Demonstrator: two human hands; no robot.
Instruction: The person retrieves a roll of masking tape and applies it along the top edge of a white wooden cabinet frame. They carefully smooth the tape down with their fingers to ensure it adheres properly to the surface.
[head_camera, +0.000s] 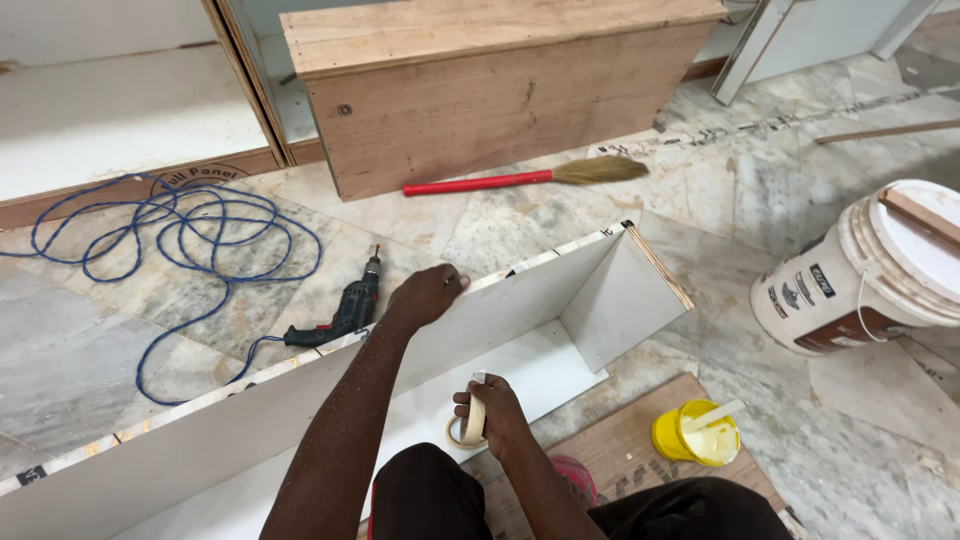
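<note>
white panel (520, 310) | beige tape roll (470, 425) | blue cable (190, 240) | yellow tub (690, 435)

Carpentry site: plywood box (500, 90), drill (345, 312), marble floor (760, 190)

— What's the white piece?

— An open white laminated box (520, 330) lying on the marble floor: a long side panel standing on edge, running from lower left to upper right, a short end panel at its right end with a raw plywood edge.

— And the roll?

— A beige masking tape roll (470, 420), held upright over the box's white inner bottom.
</note>
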